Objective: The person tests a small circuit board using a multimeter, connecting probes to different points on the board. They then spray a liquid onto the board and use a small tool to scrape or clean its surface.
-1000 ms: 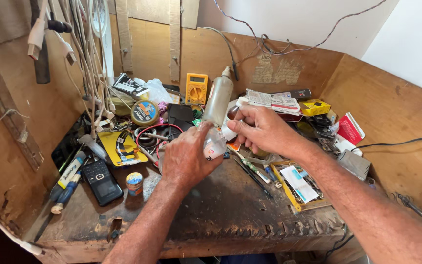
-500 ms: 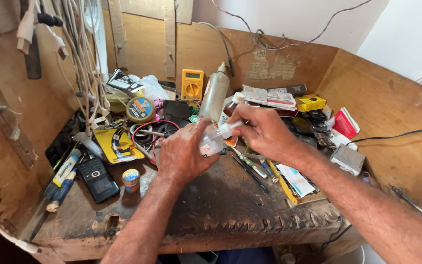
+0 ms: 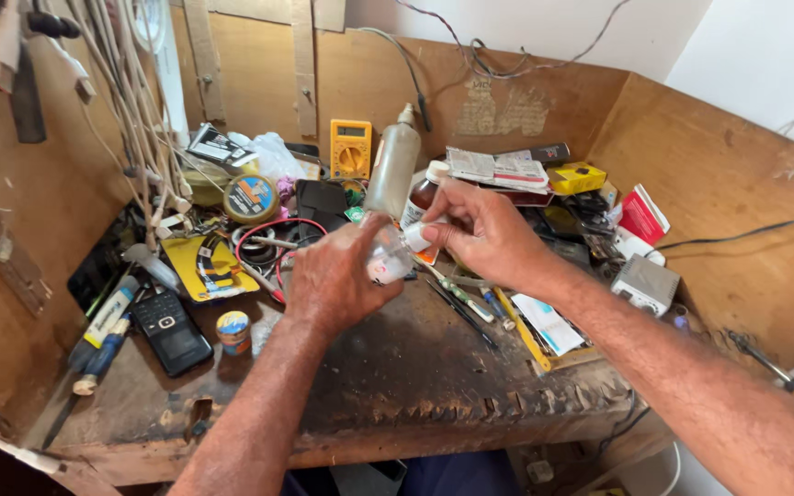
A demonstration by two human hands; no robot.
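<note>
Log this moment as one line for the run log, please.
left hand: grips small clear bottle | right hand: fingers on its white cap | below: worn wooden bench | near: black phone

A yellow meter (image 3: 352, 149) with a small grey screen stands against the back wall of the counter (image 3: 397, 367). Right of it lie flat printed packets (image 3: 493, 168) in white and grey, then a yellow box (image 3: 577, 176) and a red-and-white carton (image 3: 643, 216) near the right wall. At the left, a yellow blister card (image 3: 207, 266) lies beside a black phone (image 3: 171, 329) with a dark screen. A small round tin (image 3: 232, 330) carries a blue-and-orange label.
</note>
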